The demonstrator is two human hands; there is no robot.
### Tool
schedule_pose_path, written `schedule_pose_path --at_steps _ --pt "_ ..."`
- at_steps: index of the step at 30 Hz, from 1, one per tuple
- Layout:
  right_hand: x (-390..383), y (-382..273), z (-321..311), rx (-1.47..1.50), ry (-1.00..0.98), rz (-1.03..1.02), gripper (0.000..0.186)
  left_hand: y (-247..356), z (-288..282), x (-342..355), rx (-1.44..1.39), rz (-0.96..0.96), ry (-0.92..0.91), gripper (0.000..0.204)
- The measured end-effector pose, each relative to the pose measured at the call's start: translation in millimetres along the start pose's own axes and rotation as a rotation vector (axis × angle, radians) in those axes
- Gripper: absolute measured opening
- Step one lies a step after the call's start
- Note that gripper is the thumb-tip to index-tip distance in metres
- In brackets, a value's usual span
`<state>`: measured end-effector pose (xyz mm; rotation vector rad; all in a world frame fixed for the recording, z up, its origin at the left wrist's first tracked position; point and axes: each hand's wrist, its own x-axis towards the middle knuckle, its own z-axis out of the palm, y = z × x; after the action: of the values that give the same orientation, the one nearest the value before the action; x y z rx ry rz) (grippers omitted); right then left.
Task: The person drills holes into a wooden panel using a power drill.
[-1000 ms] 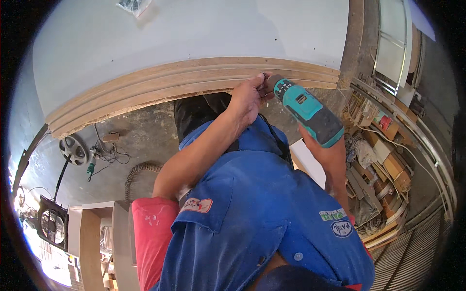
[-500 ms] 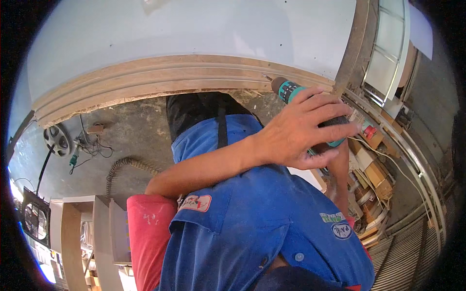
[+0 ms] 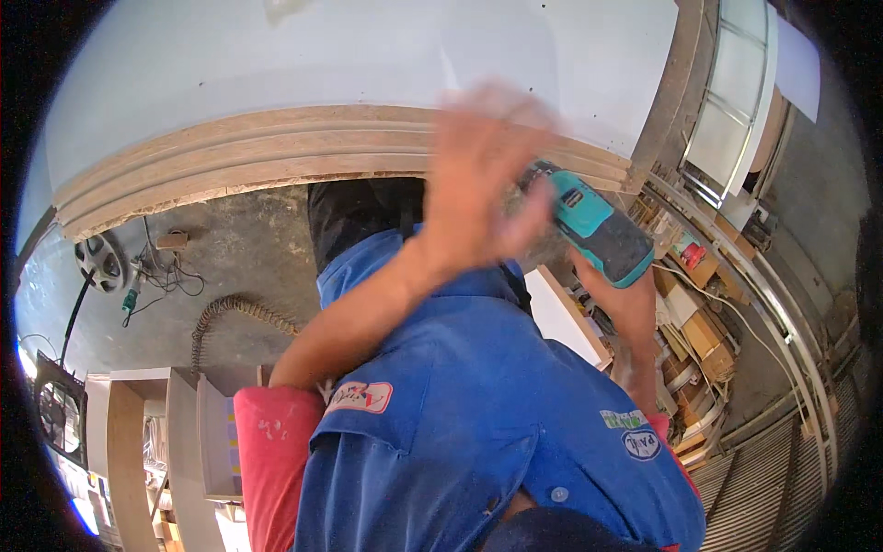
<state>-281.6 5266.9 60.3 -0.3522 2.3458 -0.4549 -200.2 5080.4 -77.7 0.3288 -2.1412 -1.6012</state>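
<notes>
My left hand [image 3: 474, 189] is raised over the front of the stacked wooden strips [image 3: 239, 147] along the edge of the pale board [image 3: 276, 64]; motion smears its fingers, so I cannot make out whether anything is in them. My right hand [image 3: 598, 281] grips a teal-and-black cordless drill [image 3: 593, 221] from underneath, angled toward the strips. The drill's tip and most of my right fingers are hidden.
Below the board on the left are cables [image 3: 175, 276], a coiled hose [image 3: 230, 308], a fan [image 3: 60, 409] and open cabinet carcasses [image 3: 133, 432]. Offcuts [image 3: 704, 340], metal rails [image 3: 773, 304] and a framed panel [image 3: 731, 83] are on the right.
My left hand moved from the drill's front to its body, then lifted up and leftward in a blur. The drill stays in my right hand, having shifted slightly.
</notes>
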Motion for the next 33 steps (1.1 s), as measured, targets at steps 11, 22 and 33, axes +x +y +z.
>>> schedule_pose_path --at_steps 11,22,33 --pt "-3 20 -3 -0.25 0.061 -0.084 0.065 -56 4 -10 0.501 -0.319 -0.122 0.112" --pt "5 -1 -1 -0.268 0.093 -0.164 0.064 -56 6 -9 0.529 -0.325 -0.134 0.111" --pt "7 28 -6 -0.339 0.017 -0.105 0.06 -55 8 -7 0.574 -0.343 -0.147 0.113"
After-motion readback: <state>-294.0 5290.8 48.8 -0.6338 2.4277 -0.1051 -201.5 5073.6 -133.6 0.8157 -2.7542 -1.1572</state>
